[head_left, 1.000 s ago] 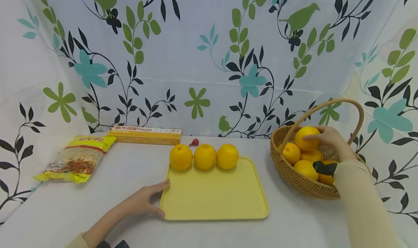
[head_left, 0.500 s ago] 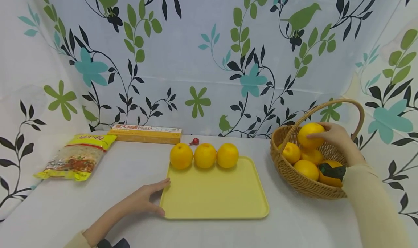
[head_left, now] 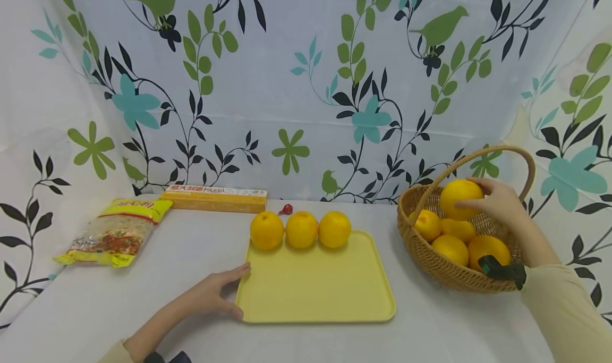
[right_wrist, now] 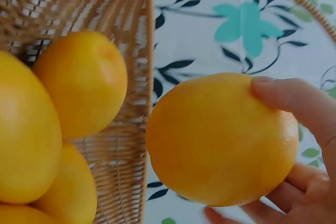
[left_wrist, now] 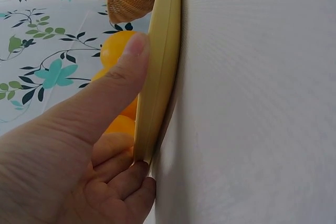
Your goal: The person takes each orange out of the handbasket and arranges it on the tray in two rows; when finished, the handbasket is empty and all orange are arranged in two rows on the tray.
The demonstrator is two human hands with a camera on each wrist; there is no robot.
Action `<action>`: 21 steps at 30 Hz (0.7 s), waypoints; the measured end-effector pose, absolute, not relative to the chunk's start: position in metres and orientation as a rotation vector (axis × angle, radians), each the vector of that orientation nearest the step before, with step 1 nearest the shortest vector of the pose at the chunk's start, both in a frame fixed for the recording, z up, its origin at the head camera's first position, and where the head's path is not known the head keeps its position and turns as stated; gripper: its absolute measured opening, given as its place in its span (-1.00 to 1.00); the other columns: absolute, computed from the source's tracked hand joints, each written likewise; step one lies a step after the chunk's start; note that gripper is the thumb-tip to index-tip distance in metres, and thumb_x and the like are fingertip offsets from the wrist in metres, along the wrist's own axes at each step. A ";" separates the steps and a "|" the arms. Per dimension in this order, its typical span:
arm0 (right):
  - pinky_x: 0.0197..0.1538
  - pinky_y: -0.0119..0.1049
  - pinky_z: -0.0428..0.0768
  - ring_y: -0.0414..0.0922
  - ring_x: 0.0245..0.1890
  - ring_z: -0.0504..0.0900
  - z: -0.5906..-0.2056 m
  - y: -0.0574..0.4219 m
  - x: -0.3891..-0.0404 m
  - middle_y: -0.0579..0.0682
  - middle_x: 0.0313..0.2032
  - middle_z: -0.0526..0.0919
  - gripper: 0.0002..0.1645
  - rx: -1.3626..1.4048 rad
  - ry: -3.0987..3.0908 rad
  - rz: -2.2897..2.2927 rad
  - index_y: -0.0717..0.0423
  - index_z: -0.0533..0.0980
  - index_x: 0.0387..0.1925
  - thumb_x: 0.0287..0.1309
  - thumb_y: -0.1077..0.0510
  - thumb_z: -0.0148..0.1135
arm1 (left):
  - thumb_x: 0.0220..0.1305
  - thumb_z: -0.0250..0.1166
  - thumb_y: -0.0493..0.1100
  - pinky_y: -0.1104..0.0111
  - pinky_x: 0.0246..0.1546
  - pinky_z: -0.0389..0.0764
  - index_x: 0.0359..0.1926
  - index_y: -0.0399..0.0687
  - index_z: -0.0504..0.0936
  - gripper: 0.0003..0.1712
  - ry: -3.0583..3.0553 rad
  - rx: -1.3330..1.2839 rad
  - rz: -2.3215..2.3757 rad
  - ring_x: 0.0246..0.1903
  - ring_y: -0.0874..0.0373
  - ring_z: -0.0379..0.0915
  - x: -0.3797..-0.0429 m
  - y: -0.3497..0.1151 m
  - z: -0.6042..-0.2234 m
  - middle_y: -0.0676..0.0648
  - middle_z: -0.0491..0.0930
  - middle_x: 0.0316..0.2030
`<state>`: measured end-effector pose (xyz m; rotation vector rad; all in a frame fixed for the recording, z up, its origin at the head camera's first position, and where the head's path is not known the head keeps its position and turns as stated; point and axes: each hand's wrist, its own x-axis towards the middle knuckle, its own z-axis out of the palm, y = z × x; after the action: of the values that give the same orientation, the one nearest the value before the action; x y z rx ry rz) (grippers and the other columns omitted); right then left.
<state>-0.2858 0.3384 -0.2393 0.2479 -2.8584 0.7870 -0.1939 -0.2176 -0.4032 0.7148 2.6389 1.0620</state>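
My right hand (head_left: 502, 206) grips an orange (head_left: 460, 197) above the wicker basket (head_left: 437, 270), thumb on one side and fingers on the other. In the right wrist view that orange (right_wrist: 220, 140) is apart from the basket's other oranges (right_wrist: 81, 82). Several oranges (head_left: 449, 250) lie inside the basket. On the yellow tray (head_left: 315, 288), three oranges (head_left: 302, 229) stand in a row along the far edge. My left hand (head_left: 210, 294) rests with spread thumb and fingers against the tray's left edge; the left wrist view shows its thumb (left_wrist: 134, 56) touching the rim.
A bag of packaged food (head_left: 117, 233) lies at the far left, beside a long pasta box (head_left: 215, 199) against the patterned backdrop. Behind the tray is a small red object (head_left: 286, 209). The basket's tall handle (head_left: 529, 174) arches over the held orange.
My right hand has shifted slightly right with the orange, and its wrist has swung outward, uncovering an orange at the basket's front. The left hand and tray stay put.
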 end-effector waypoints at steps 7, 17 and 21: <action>-0.11 0.30 0.30 0.33 -0.02 0.22 -0.237 0.330 -0.264 0.44 0.03 0.28 -0.07 0.233 -2.750 0.751 0.37 0.12 0.21 0.04 -0.19 0.16 | -0.24 0.44 0.10 -0.05 0.16 0.05 0.25 -0.35 0.20 0.07 2.627 0.728 1.087 0.21 -0.22 0.00 -0.193 -0.218 -0.405 -0.29 0.09 0.25; -0.26 0.27 0.40 0.25 -0.16 0.32 -0.234 0.321 -0.235 0.35 -0.07 0.39 -0.21 0.419 -2.612 0.667 0.31 0.24 0.15 -0.03 -0.02 0.29 | -0.25 0.44 0.11 -0.04 0.16 0.07 0.24 -0.32 0.21 0.07 2.626 0.714 1.081 0.21 -0.20 0.01 -0.192 -0.217 -0.408 -0.26 0.11 0.25; -0.23 -0.12 0.55 0.14 -0.19 0.39 -0.233 0.316 -0.226 0.29 -0.02 0.41 -0.26 0.500 -2.579 0.688 0.27 0.30 0.12 -0.08 0.05 0.35 | -0.25 0.44 0.12 -0.05 0.15 0.07 0.25 -0.32 0.21 0.08 2.644 0.715 1.074 0.21 -0.21 0.02 -0.192 -0.218 -0.406 -0.26 0.11 0.25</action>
<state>-0.2265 0.3162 -0.2328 0.4995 -2.5791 0.6876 -0.1917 -0.2175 -0.4063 0.7152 2.6445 1.0742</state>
